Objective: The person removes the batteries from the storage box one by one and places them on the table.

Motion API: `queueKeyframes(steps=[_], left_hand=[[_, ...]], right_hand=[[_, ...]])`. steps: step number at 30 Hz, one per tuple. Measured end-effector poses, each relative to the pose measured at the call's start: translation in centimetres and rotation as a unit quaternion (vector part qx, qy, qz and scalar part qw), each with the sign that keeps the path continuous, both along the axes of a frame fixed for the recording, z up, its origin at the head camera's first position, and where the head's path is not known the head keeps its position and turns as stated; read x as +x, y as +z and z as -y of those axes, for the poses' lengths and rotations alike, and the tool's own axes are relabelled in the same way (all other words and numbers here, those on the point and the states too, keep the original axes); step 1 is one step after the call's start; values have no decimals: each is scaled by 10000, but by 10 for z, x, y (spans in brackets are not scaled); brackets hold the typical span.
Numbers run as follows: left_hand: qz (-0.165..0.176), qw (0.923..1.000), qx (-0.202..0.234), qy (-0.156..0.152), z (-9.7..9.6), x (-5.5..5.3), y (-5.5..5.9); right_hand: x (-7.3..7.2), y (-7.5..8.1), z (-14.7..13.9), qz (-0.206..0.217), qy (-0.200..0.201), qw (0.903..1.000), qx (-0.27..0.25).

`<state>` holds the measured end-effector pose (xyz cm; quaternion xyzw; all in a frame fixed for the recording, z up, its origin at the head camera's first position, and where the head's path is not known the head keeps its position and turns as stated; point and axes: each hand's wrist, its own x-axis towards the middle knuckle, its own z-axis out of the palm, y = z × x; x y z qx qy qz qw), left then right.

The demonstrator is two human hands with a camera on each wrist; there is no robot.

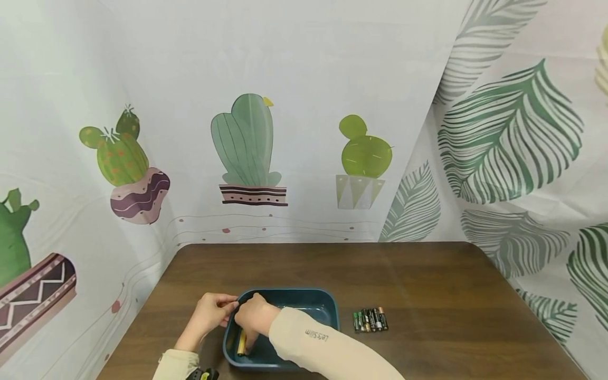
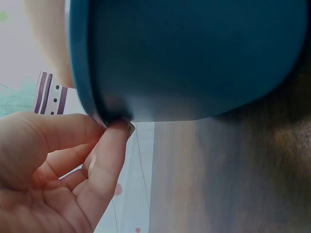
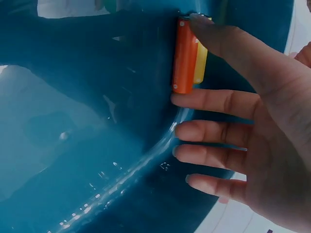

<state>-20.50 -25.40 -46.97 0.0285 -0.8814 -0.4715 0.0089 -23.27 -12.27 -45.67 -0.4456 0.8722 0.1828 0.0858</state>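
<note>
My left hand [image 1: 209,316] pinches the rim of a dark blue plastic tray [image 1: 332,327] at its far left corner. Close up in the left wrist view, thumb and finger meet on that rim [image 2: 80,63]. Inside the tray, along its left side, my right hand [image 1: 258,316] holds an orange battery [image 3: 184,58] between thumb and index finger, one at each end. A yellow battery [image 3: 200,63] lies right beside the orange one, partly covered by it and the thumb. The other right fingers are spread beside the tray wall.
On the brown wooden table [image 1: 442,301], to the right of the tray, several dark and green batteries [image 1: 370,320] lie side by side in a row. A white cloth [image 1: 309,63] printed with cacti and leaves hangs behind the table.
</note>
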Motion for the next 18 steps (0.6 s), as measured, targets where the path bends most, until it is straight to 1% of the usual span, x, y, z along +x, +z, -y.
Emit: queueKeyframes(steps=[5,11,18], left_hand=[[-12,10000,-80,-8,0,-1,1],[-43,9999,-81,46,0,-2,3],[-12,9999,-83,-71,1,-1,1]], right_hand=[[0,0,2,142,-86,9998,81],[0,3,2,176,-142,9997,113],[1,-2,1,262,-282,9992,84]])
